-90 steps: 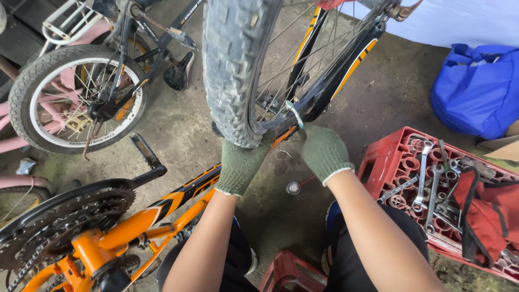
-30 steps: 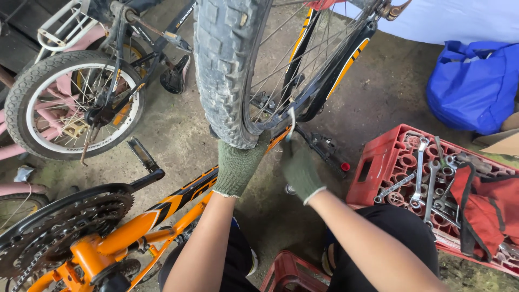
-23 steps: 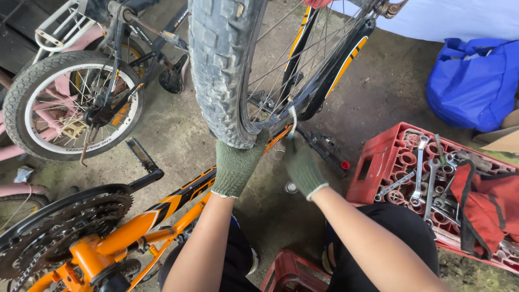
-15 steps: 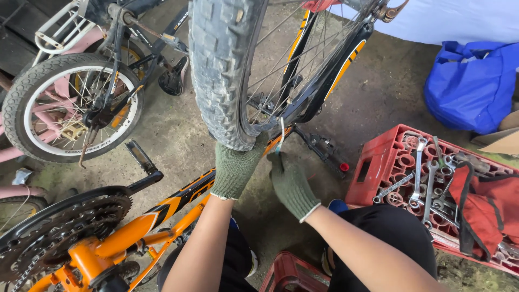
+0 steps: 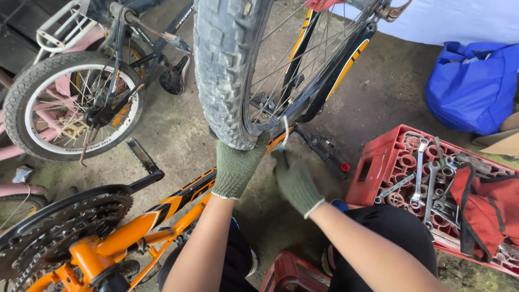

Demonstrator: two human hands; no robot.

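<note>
Under the knobby tyre (image 5: pixel 227 65), left hand (image 5: pixel 236 167) still cups the tread; right hand (image 5: pixel 294 181) has dropped lower, fingers pinching the thin white lever (image 5: pixel 285 130).

A knobby, dust-grey bicycle tyre (image 5: pixel 227 70) stands upright on its spoked wheel, its lowest curve resting against the gloved left hand (image 5: pixel 236 167). A thin pale tyre lever (image 5: pixel 285 132) pokes up at the rim, just above the gloved right hand (image 5: pixel 296 181), whose fingers pinch its lower end.
</note>
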